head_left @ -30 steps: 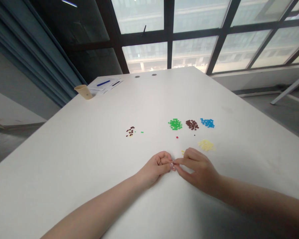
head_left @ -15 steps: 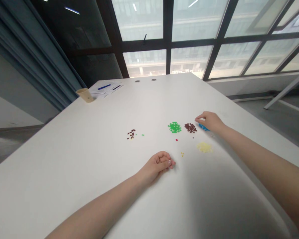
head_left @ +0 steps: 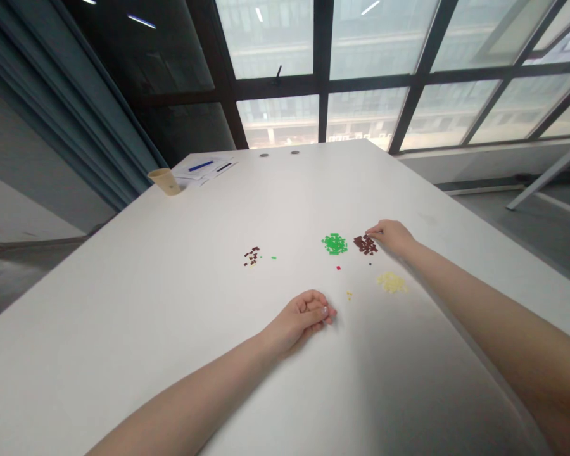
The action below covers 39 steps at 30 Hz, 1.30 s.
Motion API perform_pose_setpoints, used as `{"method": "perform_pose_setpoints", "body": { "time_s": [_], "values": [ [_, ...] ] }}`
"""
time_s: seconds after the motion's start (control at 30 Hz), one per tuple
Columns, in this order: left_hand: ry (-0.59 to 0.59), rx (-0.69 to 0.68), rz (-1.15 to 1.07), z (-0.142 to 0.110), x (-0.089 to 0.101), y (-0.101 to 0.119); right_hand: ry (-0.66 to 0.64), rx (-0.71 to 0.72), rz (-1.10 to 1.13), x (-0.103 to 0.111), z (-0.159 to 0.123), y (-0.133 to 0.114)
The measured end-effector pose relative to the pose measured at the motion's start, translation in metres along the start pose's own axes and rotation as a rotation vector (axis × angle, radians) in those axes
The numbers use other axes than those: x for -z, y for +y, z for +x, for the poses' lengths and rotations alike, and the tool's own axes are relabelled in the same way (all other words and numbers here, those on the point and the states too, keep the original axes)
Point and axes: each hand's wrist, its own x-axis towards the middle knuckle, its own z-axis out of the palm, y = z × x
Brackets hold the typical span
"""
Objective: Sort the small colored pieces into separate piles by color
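The person's right hand [head_left: 392, 235] is reaching out across the table, having moved away from the left hand, and its fingertips are stopping at the right edge of a heap of tiny dark brown square pieces [head_left: 365, 244]. Its fingers are extended and drawn close together, but it is impossible to tell whether they are pinching anything. A heap of tiny blue square pieces, visible in the earlier views, is not showing now; the hand seems to be covering that spot.

The left hand [head_left: 300, 316] is resting on the matte white tabletop [head_left: 137, 329], its fingers curled into a loose fist. Whether it is holding anything stays hidden. Nearest to it are a few tiny yellow pieces [head_left: 349, 295] and a single tiny red piece [head_left: 338, 268].

A heap of tiny bright green pieces [head_left: 334, 244] is sitting left of the brown heap, and a heap of tiny pale yellow pieces [head_left: 392, 282] is lying below it. A small brown-and-yellow scatter [head_left: 252, 255] is lying farther left. Broad white surface is stretching between the hands and the table's near side, while the right forearm is running close to the table's right edge. A tan paper cup [head_left: 164, 182] and white papers [head_left: 204, 169] are sitting at the far corner.
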Motion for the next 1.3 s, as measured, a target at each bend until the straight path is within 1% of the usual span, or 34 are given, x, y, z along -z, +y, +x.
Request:
{"method": "perform_pose_setpoints", "body": {
  "time_s": [0.1,0.2,0.27,0.33,0.37,0.4,0.47,0.5,0.57,0.6,0.63,0.67,0.7,0.77,0.83,0.9,1.03,1.3],
  "values": [
    [0.0,-0.01,0.021,0.001,0.001,0.002,0.024,0.001,0.043,0.01,-0.003,-0.006],
    [0.051,-0.067,0.084,0.001,0.002,0.011,0.063,0.01,0.107,0.026,-0.016,-0.026],
    [0.125,-0.133,0.17,0.003,0.006,0.024,0.084,0.048,0.218,0.035,-0.037,-0.049],
    [0.223,-0.246,0.311,0.005,0.015,0.04,0.054,0.146,0.345,0.04,-0.068,-0.076],
    [0.278,-0.323,0.408,0.007,0.022,0.049,0.027,0.208,0.371,0.04,-0.086,-0.09],
    [0.352,-0.415,0.517,0.008,0.032,0.058,-0.027,0.266,0.381,0.04,-0.104,-0.103],
    [0.538,-0.569,0.74,0.012,0.055,0.074,-0.104,0.407,0.355,0.035,-0.136,-0.124],
    [0.635,-0.617,0.835,0.013,0.069,0.081,-0.125,0.481,0.33,0.031,-0.149,-0.132],
    [0.798,-0.665,1.008,0.014,0.096,0.092,-0.142,0.621,0.289,0.024,-0.166,-0.142],
    [0.884,-0.685,1.115,0.014,0.109,0.096,-0.148,0.668,0.278,0.021,-0.17,-0.145],
    [0.945,-0.672,1.24,0.014,0.119,0.098,-0.152,0.699,0.272,0.018,-0.172,-0.146],
    [0.98,-0.647,1.341,0.015,0.128,0.1,-0.158,0.713,0.27,0.014,-0.173,-0.147],
    [1.004,-0.609,1.421,0.015,0.135,0.1,-0.163,0.718,0.27,0.012,-0.172,-0.147],
    [1.011,-0.488,1.566,0.016,0.142,0.098,-0.17,0.72,0.269,0.007,-0.171,-0.146],
    [0.995,-0.374,1.687,0.017,0.143,0.095,-0.186,0.725,0.264,0.003,-0.17,-0.144],
    [0.963,-0.327,1.764,0.017,0.141,0.092,-0.201,0.726,0.256,0.001,-0.171,-0.144],
    [0.924,-0.364,1.803,0.017,0.134,0.091,-0.209,0.723,0.251,0.0,-0.173,-0.143],
    [0.936,-0.465,1.754,0.019,0.131,0.091,-0.205,0.748,0.247,-0.003,-0.173,-0.142]
  ]
}}
